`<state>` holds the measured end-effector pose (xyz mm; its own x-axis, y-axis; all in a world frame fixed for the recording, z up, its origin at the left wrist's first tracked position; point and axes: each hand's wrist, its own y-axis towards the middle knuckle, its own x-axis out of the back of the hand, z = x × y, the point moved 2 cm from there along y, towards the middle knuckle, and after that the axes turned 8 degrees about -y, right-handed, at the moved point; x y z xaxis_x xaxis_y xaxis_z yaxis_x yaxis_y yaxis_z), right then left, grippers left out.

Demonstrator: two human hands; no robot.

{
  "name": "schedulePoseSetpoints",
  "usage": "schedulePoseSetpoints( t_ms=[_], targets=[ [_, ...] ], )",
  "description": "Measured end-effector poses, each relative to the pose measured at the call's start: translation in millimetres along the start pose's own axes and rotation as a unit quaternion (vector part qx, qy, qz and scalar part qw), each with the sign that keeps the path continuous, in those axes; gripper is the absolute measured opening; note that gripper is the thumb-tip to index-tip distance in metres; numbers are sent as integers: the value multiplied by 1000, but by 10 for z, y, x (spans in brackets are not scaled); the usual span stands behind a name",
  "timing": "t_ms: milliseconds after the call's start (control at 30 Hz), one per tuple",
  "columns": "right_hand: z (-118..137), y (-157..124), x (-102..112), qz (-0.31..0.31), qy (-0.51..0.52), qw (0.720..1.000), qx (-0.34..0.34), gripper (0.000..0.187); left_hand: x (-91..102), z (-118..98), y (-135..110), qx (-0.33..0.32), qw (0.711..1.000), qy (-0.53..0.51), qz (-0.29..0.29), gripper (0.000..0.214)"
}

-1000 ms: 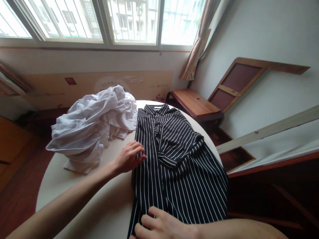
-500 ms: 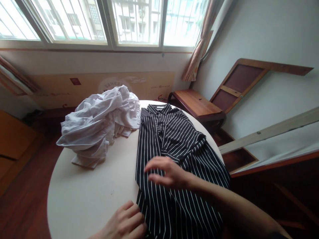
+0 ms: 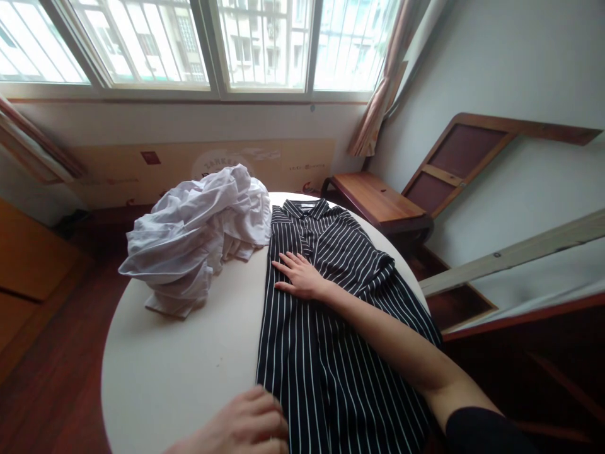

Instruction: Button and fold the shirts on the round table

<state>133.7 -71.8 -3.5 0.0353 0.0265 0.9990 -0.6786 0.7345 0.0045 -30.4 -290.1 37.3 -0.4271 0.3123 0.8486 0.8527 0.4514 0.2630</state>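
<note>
A black shirt with white stripes [image 3: 302, 366] lies lengthwise on a round white table [image 3: 189, 359], its collar at the far end. One sleeve is folded across the upper right of its front. Flat on the shirt's left side, below the chest, rests my right hand [image 3: 300, 277] with its fingers spread. My left hand [image 3: 248, 421] is at the shirt's near left edge, fingers curled closed on the cloth; its fingertips are partly hidden.
A crumpled heap of white cloth [image 3: 203, 233] sits at the table's far left. Beyond the table to the right is a wooden bench [image 3: 378, 198]. Windows [image 3: 265, 44] and a cardboard panel [image 3: 174, 164] line the far side.
My right hand has come down onto the shirt, farther up, and its fingers have spread flat. The shirt's left edge now lies straighter. My left hand stays near the lower edge.
</note>
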Motion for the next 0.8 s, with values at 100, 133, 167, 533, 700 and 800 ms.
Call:
schedulePoseSetpoints(
  t_ms=[100,133,167,533,700,800],
  targets=[
    [32,-46,9,-9,-8,1000,13,73,78,168,195,20,999,23,23,53],
    [45,-56,6,-13,-11,1000,14,73,56,221,240,17,998,35,44,64],
    [61,-62,3,-15,-12,1000,14,73,9,270,268,11,997,44,67,72],
    [261,50,52,-24,37,998,42,74,-399,402,42,-65,976,207,22,61],
    [173,-291,212,-93,143,985,1,55,-482,436,39,-66,979,193,14,61],
    [-74,-828,328,-158,137,974,-92,53,-356,455,88,-57,987,148,36,59]
  ],
)
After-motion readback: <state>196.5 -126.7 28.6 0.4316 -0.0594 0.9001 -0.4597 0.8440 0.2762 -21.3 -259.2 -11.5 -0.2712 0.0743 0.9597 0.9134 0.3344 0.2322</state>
